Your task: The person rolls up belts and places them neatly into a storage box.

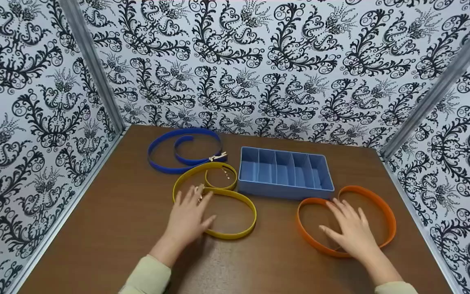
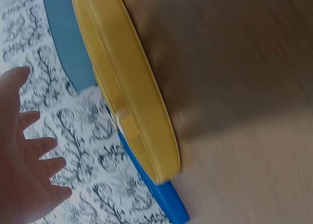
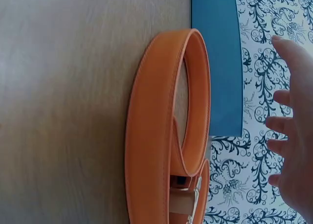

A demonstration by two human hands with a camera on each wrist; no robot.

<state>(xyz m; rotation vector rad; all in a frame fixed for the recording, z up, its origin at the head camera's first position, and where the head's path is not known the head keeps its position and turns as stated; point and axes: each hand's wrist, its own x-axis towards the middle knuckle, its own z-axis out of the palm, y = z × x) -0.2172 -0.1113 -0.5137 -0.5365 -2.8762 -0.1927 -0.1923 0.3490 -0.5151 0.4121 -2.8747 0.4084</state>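
My left hand (image 1: 187,217) hovers over the left side of a yellow belt (image 1: 235,235), fingers spread and holding nothing. The yellow belt lies in loose loops on its edge, its buckle partly hidden behind my fingertips. On the right, my right hand (image 1: 351,228) is above an orange belt (image 1: 388,212), its fingers extended and apart. In the right wrist view the orange belt (image 3: 151,121) stands on edge, with a metal buckle (image 3: 194,199) near the bottom. A coiled blue belt (image 1: 165,169) lies behind the yellow one, its buckle (image 1: 218,157) facing right.
A blue-grey divided tray (image 1: 286,192) with several compartments stands at the back centre, between the yellow and orange belts. The brown table (image 1: 108,212) is bounded by patterned walls (image 1: 235,73) at the back and both sides.
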